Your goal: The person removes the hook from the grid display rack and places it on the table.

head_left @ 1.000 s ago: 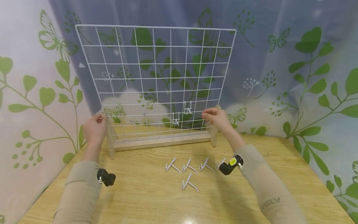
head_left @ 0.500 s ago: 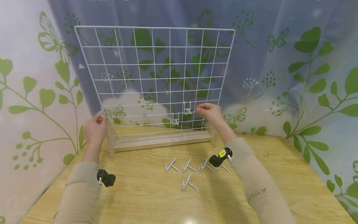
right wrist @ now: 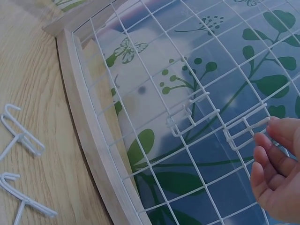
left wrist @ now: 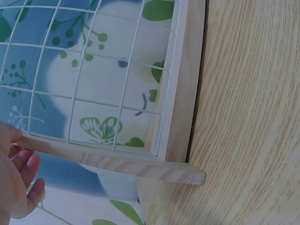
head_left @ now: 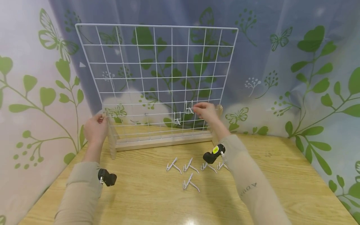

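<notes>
A white wire grid panel (head_left: 172, 45) stands upright in a wooden stand (head_left: 163, 144). At the left side, my left hand (head_left: 96, 129) pinches the top of the stand's wooden side piece (left wrist: 136, 169). Two white wire hooks hang side by side on the lower right part of the grid. My right hand (head_left: 207, 112) holds the tip of the upper hook's (right wrist: 251, 126) prong between thumb and forefinger. The lower hook (right wrist: 194, 124) hangs to its left, untouched. Part of the stand's right side piece is hidden behind my right hand and forearm.
Several loose white hooks (head_left: 194, 185) lie on the wooden table (head_left: 146, 193) in front of the stand, one nearer me than the row. My right wrist camera overlaps part of that row. A curtain (head_left: 261, 103) printed with leaves and butterflies hangs close behind.
My right hand has moved left from the stand's right side to the upper hook and taken hold of its prong. My left hand stays on the stand's side piece.
</notes>
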`<state>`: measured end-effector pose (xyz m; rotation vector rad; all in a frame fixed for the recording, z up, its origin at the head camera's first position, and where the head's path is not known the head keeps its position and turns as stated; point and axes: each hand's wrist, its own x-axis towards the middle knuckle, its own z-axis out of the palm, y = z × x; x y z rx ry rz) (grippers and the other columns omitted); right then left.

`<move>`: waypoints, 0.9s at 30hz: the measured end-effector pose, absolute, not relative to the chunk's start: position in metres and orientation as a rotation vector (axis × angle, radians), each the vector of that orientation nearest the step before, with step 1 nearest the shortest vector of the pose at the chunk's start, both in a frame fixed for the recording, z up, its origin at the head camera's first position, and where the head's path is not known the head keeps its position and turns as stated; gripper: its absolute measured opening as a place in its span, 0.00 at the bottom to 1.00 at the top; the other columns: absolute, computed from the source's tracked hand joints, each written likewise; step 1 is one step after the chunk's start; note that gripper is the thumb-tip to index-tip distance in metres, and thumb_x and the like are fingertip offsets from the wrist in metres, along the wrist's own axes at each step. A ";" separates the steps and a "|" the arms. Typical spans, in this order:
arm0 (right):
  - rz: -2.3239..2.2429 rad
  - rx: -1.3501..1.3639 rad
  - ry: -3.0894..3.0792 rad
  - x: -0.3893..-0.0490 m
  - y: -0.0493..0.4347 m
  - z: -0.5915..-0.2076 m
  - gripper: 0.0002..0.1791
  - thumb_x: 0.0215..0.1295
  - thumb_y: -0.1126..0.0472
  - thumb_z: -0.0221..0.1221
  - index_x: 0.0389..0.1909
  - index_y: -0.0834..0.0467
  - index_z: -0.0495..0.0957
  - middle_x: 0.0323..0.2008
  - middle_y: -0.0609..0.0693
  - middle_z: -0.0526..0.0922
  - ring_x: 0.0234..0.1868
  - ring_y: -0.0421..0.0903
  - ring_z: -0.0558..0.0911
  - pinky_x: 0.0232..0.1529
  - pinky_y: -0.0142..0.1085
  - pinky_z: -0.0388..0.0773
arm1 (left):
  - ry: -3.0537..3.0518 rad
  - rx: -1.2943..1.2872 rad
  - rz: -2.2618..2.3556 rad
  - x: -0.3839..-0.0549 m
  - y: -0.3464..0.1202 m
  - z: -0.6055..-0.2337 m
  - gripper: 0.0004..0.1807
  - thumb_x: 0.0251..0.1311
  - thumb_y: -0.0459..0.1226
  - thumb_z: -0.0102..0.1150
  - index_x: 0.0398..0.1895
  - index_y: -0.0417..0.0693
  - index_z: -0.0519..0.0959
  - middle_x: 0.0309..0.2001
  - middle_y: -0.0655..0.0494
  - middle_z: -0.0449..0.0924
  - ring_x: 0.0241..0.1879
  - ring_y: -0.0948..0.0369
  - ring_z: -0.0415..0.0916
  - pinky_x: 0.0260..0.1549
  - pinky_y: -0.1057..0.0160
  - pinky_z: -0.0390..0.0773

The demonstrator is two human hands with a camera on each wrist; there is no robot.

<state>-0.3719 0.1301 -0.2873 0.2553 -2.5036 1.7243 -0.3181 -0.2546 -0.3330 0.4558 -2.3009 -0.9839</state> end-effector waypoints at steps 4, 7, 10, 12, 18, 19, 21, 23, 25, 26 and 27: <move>1.763 0.247 -2.533 -0.374 0.126 -0.288 0.16 0.65 0.60 0.56 0.50 0.65 0.75 0.44 0.60 0.79 0.38 0.48 0.76 0.47 0.46 0.73 | -2.303 0.453 -0.985 -0.318 -0.254 -0.333 0.21 0.65 0.45 0.43 0.50 0.43 0.79 0.43 0.43 0.81 0.44 0.46 0.75 0.42 0.50 0.68; 1.786 0.229 -2.547 -0.374 0.123 -0.289 0.16 0.65 0.60 0.55 0.50 0.64 0.75 0.44 0.60 0.80 0.35 0.46 0.76 0.40 0.38 0.75 | -2.307 0.452 -0.980 -0.318 -0.254 -0.333 0.21 0.65 0.46 0.43 0.49 0.43 0.79 0.42 0.43 0.81 0.43 0.46 0.75 0.41 0.50 0.68; 1.800 0.221 -2.554 -0.376 0.121 -0.289 0.16 0.65 0.60 0.55 0.50 0.64 0.75 0.44 0.59 0.81 0.32 0.42 0.76 0.34 0.32 0.74 | -2.308 0.453 -0.981 -0.318 -0.255 -0.333 0.21 0.65 0.46 0.43 0.50 0.43 0.79 0.43 0.44 0.81 0.43 0.46 0.75 0.41 0.50 0.68; 1.817 0.222 -2.555 -0.377 0.120 -0.289 0.16 0.65 0.61 0.55 0.50 0.64 0.75 0.43 0.59 0.81 0.30 0.41 0.76 0.37 0.36 0.74 | -2.307 0.456 -0.985 -0.318 -0.255 -0.333 0.21 0.65 0.46 0.43 0.50 0.43 0.78 0.43 0.44 0.81 0.43 0.46 0.75 0.42 0.50 0.68; 1.866 0.205 -2.536 -0.378 0.118 -0.288 0.15 0.64 0.63 0.55 0.49 0.66 0.75 0.39 0.57 0.81 0.29 0.41 0.75 0.44 0.43 0.73 | -2.301 0.459 -0.980 -0.318 -0.255 -0.332 0.21 0.65 0.45 0.43 0.50 0.43 0.79 0.42 0.43 0.81 0.43 0.46 0.75 0.42 0.50 0.68; 1.865 0.201 -2.535 -0.378 0.117 -0.288 0.15 0.64 0.63 0.55 0.49 0.66 0.75 0.38 0.56 0.81 0.29 0.41 0.75 0.43 0.43 0.73 | -2.301 0.459 -0.978 -0.318 -0.255 -0.332 0.21 0.65 0.46 0.43 0.50 0.43 0.79 0.42 0.43 0.81 0.43 0.46 0.75 0.42 0.50 0.68; 1.874 0.188 -2.527 -0.378 0.117 -0.288 0.14 0.64 0.64 0.55 0.49 0.66 0.75 0.37 0.55 0.82 0.29 0.41 0.75 0.44 0.43 0.73 | -2.303 0.458 -0.978 -0.318 -0.255 -0.332 0.21 0.65 0.46 0.43 0.49 0.43 0.79 0.42 0.44 0.81 0.42 0.46 0.75 0.41 0.51 0.68; 1.874 0.178 -2.524 -0.379 0.117 -0.288 0.15 0.64 0.64 0.54 0.49 0.66 0.76 0.37 0.54 0.82 0.29 0.40 0.75 0.45 0.45 0.72 | -2.303 0.459 -0.982 -0.318 -0.255 -0.332 0.21 0.65 0.46 0.43 0.49 0.43 0.79 0.42 0.44 0.81 0.42 0.46 0.75 0.40 0.51 0.68; 1.884 0.166 -2.515 -0.378 0.117 -0.288 0.15 0.64 0.65 0.54 0.50 0.66 0.75 0.37 0.55 0.82 0.30 0.40 0.75 0.48 0.47 0.71 | -2.308 0.460 -0.982 -0.318 -0.255 -0.333 0.21 0.65 0.46 0.42 0.50 0.43 0.79 0.42 0.44 0.81 0.43 0.47 0.75 0.40 0.52 0.68; 1.889 0.157 -2.508 -0.378 0.117 -0.288 0.15 0.64 0.65 0.54 0.50 0.66 0.75 0.38 0.55 0.82 0.30 0.41 0.75 0.49 0.48 0.71 | -2.309 0.460 -0.985 -0.318 -0.255 -0.333 0.21 0.65 0.46 0.42 0.50 0.43 0.79 0.42 0.44 0.81 0.43 0.46 0.75 0.40 0.51 0.68; 1.892 0.148 -2.505 -0.378 0.117 -0.288 0.16 0.64 0.65 0.54 0.50 0.66 0.75 0.38 0.55 0.82 0.30 0.41 0.75 0.49 0.48 0.71 | -2.311 0.461 -0.988 -0.318 -0.255 -0.333 0.22 0.65 0.46 0.42 0.50 0.43 0.79 0.43 0.44 0.81 0.43 0.47 0.75 0.40 0.51 0.68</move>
